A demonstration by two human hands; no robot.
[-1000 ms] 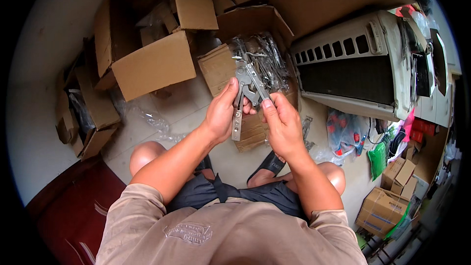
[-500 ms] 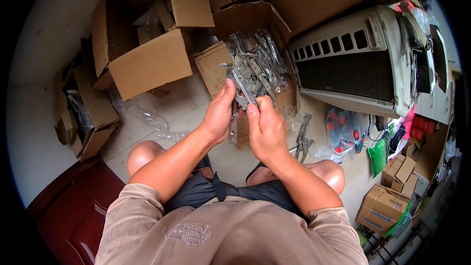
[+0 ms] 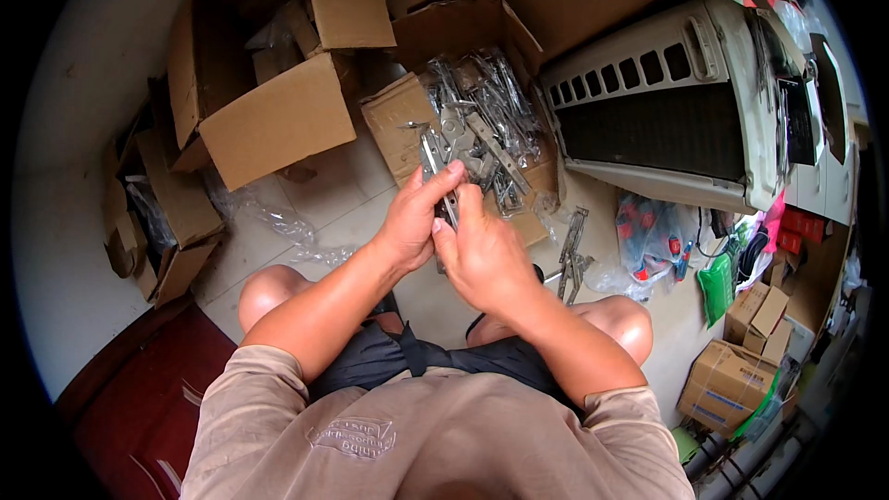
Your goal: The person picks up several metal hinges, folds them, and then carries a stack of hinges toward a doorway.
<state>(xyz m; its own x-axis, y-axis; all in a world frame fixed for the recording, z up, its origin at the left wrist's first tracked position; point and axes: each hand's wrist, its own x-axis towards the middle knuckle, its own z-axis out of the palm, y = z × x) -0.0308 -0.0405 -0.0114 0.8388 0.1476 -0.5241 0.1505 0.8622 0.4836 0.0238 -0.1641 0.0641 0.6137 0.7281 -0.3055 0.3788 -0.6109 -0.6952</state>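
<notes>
Both my hands are closed around a long, narrow metal hinge [image 3: 431, 152] with holes along its bar. My left hand [image 3: 407, 227] wraps it from the left, thumb lying across the top. My right hand [image 3: 486, 255] grips its lower part, which the fingers mostly hide. Just beyond the hands, an open cardboard box [image 3: 391, 120] holds a pile of similar metal hinges [image 3: 505, 97], several in clear plastic. On the floor to the right of my hands lie more metal hinges [image 3: 572, 245].
A larger open carton [image 3: 278, 120] stands at the far left, with a smaller torn carton [image 3: 167, 213] beside it. Clear plastic wrap [image 3: 287, 225] lies on the floor. A grey slatted appliance [image 3: 648, 120] stands right, above plastic bags [image 3: 644, 241]. Small cartons [image 3: 727, 387] sit lower right.
My hands have drawn closer together around the hinge, and the hinge has shifted slightly left. My right hand has turned and now covers more of its lower part.
</notes>
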